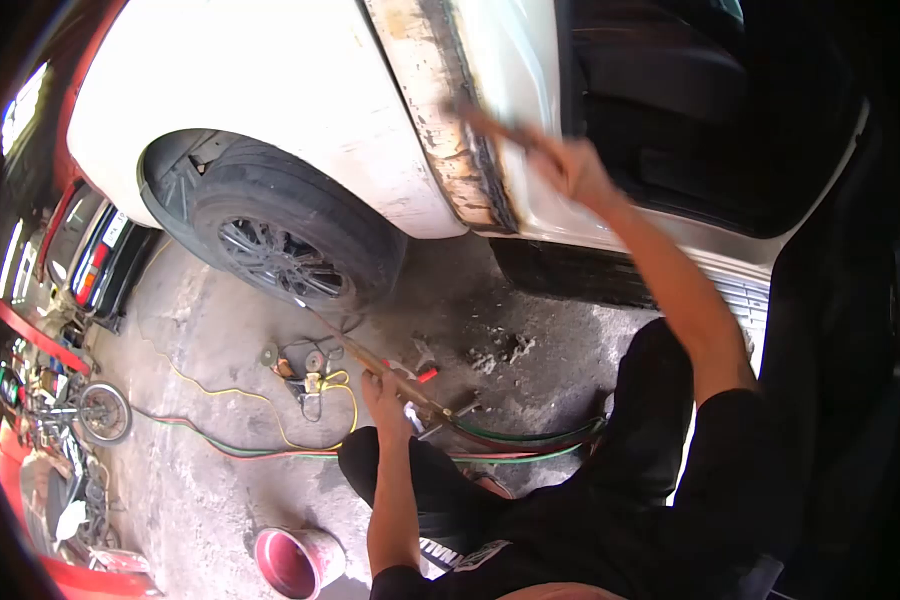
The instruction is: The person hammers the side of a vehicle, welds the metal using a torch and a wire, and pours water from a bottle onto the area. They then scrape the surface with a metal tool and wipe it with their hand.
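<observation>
My right hand point(575, 175) is closed around the handle of a hammer point(500, 128), both blurred by motion. The hammer's head is over a scorched, rusty seam point(480, 185) on the body of a white vehicle point(270, 80); whether it touches cannot be made out. Lower down, my left hand point(382, 392) grips a long brass-coloured gas torch point(420, 398), whose thin tip points up and left toward the wheel. Green and red hoses point(530, 445) run from around the torch's rear end across the floor.
A tyre point(295, 220) stands left of the seam, and an open door area point(660, 100) is to the right. On the concrete floor point(200, 330) lie a power tool point(305, 375) with a yellow cord and a red bucket point(295, 565). A motorcycle point(75, 430) is at far left.
</observation>
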Available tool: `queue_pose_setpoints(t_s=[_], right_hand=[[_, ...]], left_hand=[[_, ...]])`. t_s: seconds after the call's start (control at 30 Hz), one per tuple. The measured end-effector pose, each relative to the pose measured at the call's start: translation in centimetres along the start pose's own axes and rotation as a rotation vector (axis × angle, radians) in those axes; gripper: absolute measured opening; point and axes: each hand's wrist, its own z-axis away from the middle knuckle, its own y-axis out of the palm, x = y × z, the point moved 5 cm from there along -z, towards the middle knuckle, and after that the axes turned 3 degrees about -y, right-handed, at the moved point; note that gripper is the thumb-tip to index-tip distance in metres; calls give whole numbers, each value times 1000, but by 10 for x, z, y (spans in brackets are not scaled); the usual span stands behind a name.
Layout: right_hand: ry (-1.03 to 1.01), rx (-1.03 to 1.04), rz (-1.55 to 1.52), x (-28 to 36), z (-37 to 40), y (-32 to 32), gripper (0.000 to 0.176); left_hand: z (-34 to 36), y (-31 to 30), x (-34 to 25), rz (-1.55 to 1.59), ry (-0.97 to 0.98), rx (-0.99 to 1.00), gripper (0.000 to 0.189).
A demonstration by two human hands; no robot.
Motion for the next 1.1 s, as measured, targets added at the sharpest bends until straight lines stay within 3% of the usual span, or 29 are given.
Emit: queue_pose_setpoints(t_s=[0.03, 0.07, 0.1, 0.17, 0.2, 0.27, 0.33, 0.4, 0.5, 0.53, 0.63, 0.7, 0.77, 0.83, 0.9, 0.97, 1.0, 1.07, 1.1], right_hand=[[-68, -87, 5, 3, 48, 17, 48], [158, -2, -130, 10, 85, 31, 49], [90, -166, -189, 34, 103, 38, 48], [167, -179, -267, 71, 120, 48, 46], [461, -190, -476, 71, 127, 61, 46], [656, -340, -688, 64, 115, 92, 47], [525, -507, -713, 57, 49, 93, 48], [514, -511, -738, 61, 19, 82, 48], [624, -454, -893, 71, 62, 112, 49], [549, -601, -887, 79, 95, 124, 47], [584, -526, -892, 69, 95, 128, 50], [467, -569, -739, 66, 19, 98, 50], [425, -560, -713, 76, 1, 79, 49], [530, -484, -588, 57, 25, 86, 48], [244, -390, -156, 33, 122, 94, 52], [408, 22, -8, 25, 186, 68, 50], [411, 44, -9, 29, 183, 59, 50], [-141, -197, 153, 51, 133, 10, 49], [44, -68, 99, 40, 104, 11, 46]], left_hand=[[1, 0, -3, 3, 17, -11, 36], [2, 0, -5, -11, 20, -9, 36], [3, 2, -5, -11, 24, -6, 36], [6, 3, -7, -18, 21, -6, 36], [9, 5, -9, -25, 18, 12, 36], [14, 6, -9, -45, 11, 31, 39], [12, 2, -6, -50, 10, 21, 38], [8, 3, -1, -36, -12, 25, 37], [7, 8, -5, -53, -29, 29, 35], [4, 8, -4, -31, -26, 26, 34], [4, 17, -7, -5, 24, 10, 32], [15, 20, -4, -16, -8, 9, 31], [19, 17, -2, -20, -20, 7, 30], [12, 18, -2, -55, -18, 39, 29], [10, 14, -10, -42, 19, 28, 28], [13, 11, -6, -28, 19, 8, 28], [16, 6, -3, -18, 10, 6, 31], [11, 8, -2, -9, 12, 14, 34], [14, 7, 3, -18, -10, 6, 34]])
